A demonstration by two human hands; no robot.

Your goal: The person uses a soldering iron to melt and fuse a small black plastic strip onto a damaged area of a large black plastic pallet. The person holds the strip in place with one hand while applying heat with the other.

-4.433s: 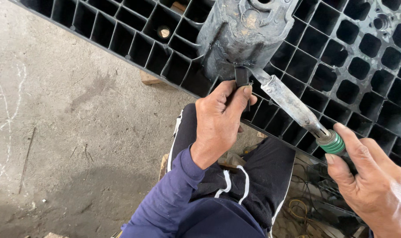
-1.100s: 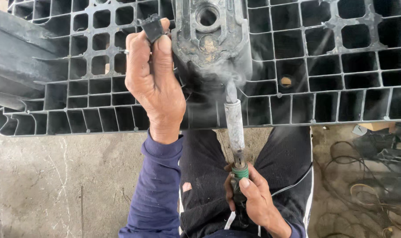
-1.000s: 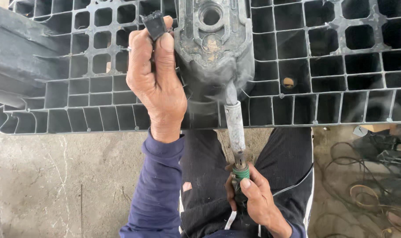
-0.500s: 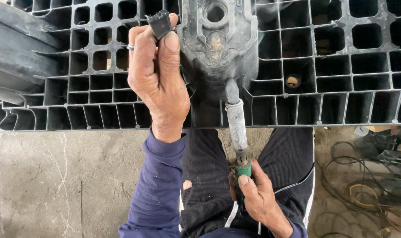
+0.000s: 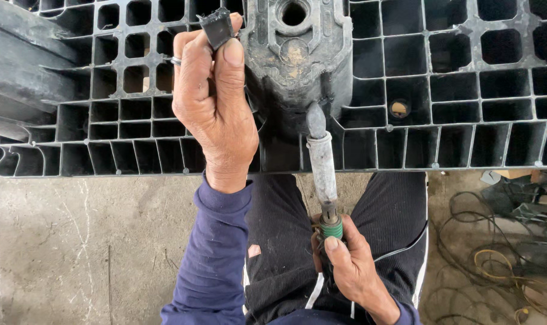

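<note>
A black plastic pallet (image 5: 466,90) with a grid of square cells fills the upper part of the view, resting over my knees. My left hand (image 5: 213,108) pinches a small black plastic piece (image 5: 216,27) between thumb and fingers, held against the grid beside a raised moulded block (image 5: 297,54). My right hand (image 5: 352,271) grips the green-collared handle of a soldering-iron-like tool (image 5: 321,168). Its grey metal shaft points up and its tip touches the lower edge of the block.
Bare concrete floor (image 5: 75,241) lies at the left. Tangled cables and wires (image 5: 502,265) lie at the right, next to my leg in dark trousers (image 5: 394,222). A thick black pallet beam (image 5: 27,72) juts in at the upper left.
Over the last second the view has shifted slightly; both hands keep their hold. 4.4 s ago my left hand was at the block's base and the tool lay slanted to the right.
</note>
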